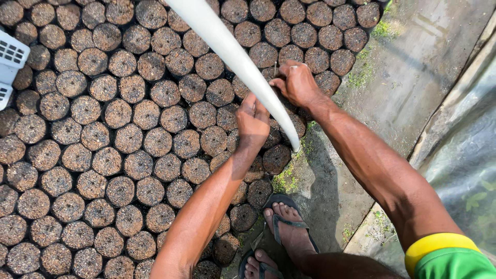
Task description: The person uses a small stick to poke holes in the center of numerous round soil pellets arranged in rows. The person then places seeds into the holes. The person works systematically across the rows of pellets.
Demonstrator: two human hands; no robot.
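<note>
Two hands reach down with arms extended over soil-filled pots packed on the ground: the left hand grips a slanted white pipe, the right hand pinches a thin stick beside it.

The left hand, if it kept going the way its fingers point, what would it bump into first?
Probably the white pipe: the left hand already reaches up against it. Beyond lie the round soil-filled pots, though depth is unclear.
</note>
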